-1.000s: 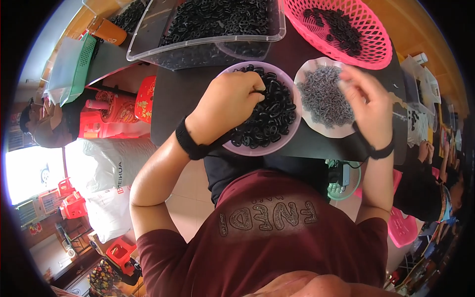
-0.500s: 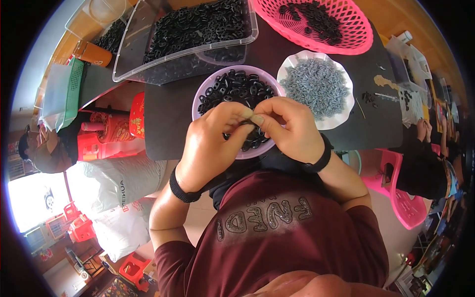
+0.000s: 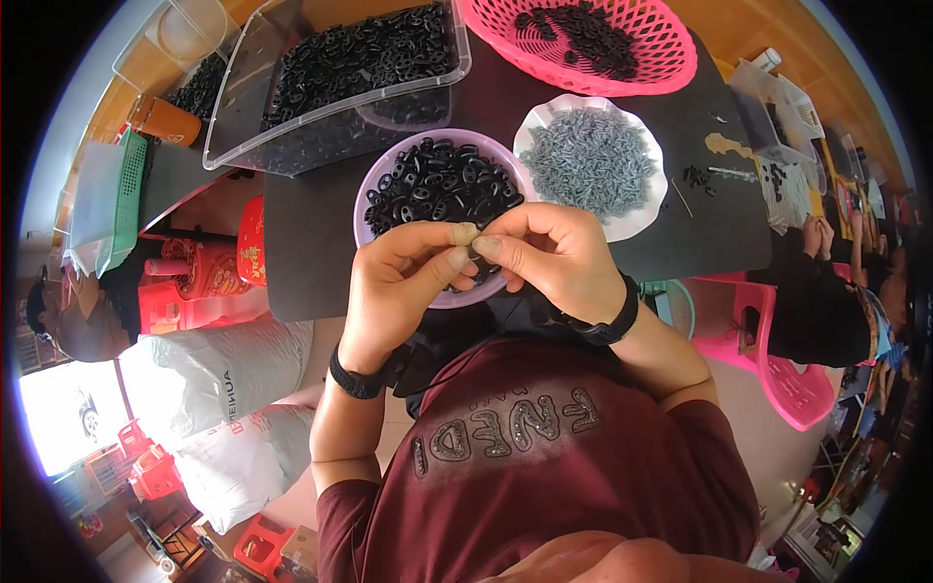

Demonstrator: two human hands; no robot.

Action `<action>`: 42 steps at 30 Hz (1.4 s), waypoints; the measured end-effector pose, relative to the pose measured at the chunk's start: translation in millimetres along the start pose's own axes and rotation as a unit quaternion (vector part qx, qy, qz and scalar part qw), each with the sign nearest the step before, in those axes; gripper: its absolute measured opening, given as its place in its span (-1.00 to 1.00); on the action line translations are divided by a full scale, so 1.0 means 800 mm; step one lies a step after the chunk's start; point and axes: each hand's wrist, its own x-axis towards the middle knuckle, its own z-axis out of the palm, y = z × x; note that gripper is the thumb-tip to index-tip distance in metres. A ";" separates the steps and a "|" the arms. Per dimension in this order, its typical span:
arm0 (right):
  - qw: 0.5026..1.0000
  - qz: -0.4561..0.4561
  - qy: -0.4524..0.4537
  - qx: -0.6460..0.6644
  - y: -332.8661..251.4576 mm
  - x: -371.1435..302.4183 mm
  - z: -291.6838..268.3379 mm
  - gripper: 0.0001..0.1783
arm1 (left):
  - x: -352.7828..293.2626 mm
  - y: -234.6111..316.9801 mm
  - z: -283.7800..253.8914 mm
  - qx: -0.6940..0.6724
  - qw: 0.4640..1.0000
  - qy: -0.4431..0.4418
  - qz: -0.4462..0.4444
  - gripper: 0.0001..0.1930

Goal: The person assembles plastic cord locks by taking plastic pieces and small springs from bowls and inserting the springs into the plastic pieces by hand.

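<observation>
My left hand point(image 3: 400, 287) and my right hand point(image 3: 562, 260) meet fingertip to fingertip over the near side of a purple bowl point(image 3: 361, 216). Thumb and forefinger are pinched on each; whatever lies between them is too small or covered to make out. Small black oval pieces with holes point(image 3: 442, 185) fill the bowl. Just right of it stands a white scalloped dish point(image 3: 655, 199), heaped with tiny grey-blue translucent parts point(image 3: 588, 160). Black bands circle both my wrists.
Behind the bowl, a clear plastic bin point(image 3: 292, 146) holds many black pieces. A pink woven basket point(image 3: 673, 76) sits at the far right. Loose black bits point(image 3: 698, 179) and a thin stick point(image 3: 683, 198) lie on the dark table point(image 3: 311, 243). Another person's hands point(image 3: 816, 236) show farther right.
The view has shifted, so the table things appear farther left. My fingertips have drawn closer together, and the black piece seen under my left thumb no longer shows.
</observation>
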 end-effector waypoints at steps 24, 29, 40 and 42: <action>0.820 -0.144 0.135 -0.538 0.001 0.021 -0.165 -0.87 | 0.019 -0.018 0.027 -0.005 0.998 0.053 -0.038 -0.81; 0.878 -0.120 0.167 -0.433 -0.008 0.016 -0.157 -0.87 | 0.019 -0.020 0.023 -0.023 0.997 0.067 -0.020 -0.81; 0.963 -0.232 0.101 0.091 0.020 0.010 -0.003 -0.85 | 0.022 -0.010 0.061 -0.240 0.965 0.095 0.051 -0.80; 0.955 -0.265 0.100 0.083 0.033 0.016 0.000 -0.86 | 0.020 -0.009 0.064 -0.248 0.961 0.109 0.059 -0.80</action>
